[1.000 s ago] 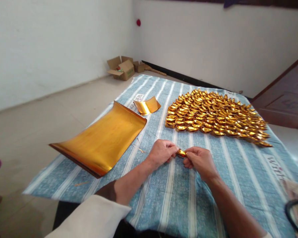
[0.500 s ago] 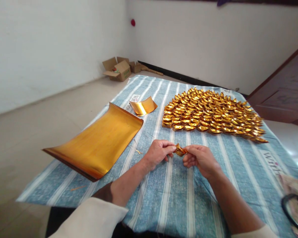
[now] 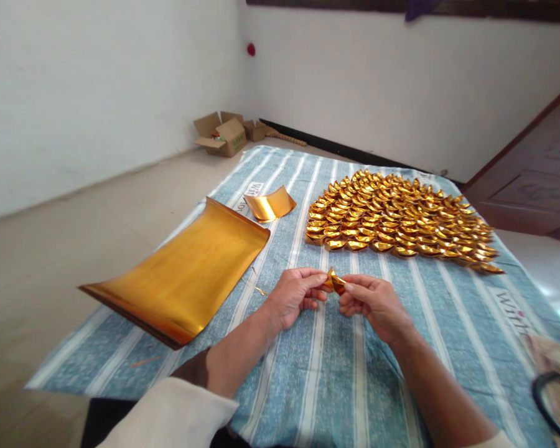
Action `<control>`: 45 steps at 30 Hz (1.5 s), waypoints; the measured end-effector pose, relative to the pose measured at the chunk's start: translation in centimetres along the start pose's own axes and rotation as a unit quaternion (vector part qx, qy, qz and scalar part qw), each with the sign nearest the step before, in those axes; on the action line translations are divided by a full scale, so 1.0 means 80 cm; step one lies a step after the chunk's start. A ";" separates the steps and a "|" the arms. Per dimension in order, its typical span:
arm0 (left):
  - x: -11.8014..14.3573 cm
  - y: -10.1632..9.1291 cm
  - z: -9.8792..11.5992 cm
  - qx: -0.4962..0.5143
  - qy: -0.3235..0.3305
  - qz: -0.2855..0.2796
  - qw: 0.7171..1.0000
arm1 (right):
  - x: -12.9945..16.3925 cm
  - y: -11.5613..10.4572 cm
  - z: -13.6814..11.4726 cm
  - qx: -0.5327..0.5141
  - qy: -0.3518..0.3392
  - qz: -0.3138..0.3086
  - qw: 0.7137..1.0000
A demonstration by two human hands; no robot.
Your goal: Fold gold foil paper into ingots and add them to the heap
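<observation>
Left hand (image 3: 292, 297) and right hand (image 3: 372, 302), each grip pinching one end of a small gold foil piece (image 3: 333, 281) held just above the striped cloth (image 3: 336, 373) at near centre of the table. Its long axis runs left to right; the middle appears creased upward, though the fold is too small to read surely. Far right: rows of folded gold ingots (image 3: 396, 214). Left: a curled gold sheet stack (image 3: 182, 277); beyond it, a small gold slip (image 3: 269, 203).
</observation>
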State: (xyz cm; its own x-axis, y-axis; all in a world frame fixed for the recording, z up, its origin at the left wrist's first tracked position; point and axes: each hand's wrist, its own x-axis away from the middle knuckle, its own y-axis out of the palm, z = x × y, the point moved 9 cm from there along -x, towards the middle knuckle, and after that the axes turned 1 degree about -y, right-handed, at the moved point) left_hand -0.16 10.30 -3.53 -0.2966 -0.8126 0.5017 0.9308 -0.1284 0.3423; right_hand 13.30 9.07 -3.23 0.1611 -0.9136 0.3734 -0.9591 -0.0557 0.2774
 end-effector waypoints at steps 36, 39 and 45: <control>0.006 -0.001 -0.007 0.172 -0.008 -0.013 0.985 | 0.011 0.012 -0.041 0.296 -0.255 0.177 0.903; 0.008 -0.001 -0.006 0.168 -0.006 -0.012 0.986 | 0.015 0.025 -0.050 0.334 -0.265 0.179 0.886; 0.012 -0.001 -0.003 0.153 0.000 -0.010 0.988 | 0.016 0.031 -0.052 0.335 -0.259 0.190 0.886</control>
State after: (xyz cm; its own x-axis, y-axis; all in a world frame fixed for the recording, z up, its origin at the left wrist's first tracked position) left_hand -0.45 9.40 -3.27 -0.3144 -0.8122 0.4914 0.8163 0.0329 0.5767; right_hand 12.11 9.45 1.61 -0.1655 -0.9700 -0.1781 -0.8718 0.2283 -0.4335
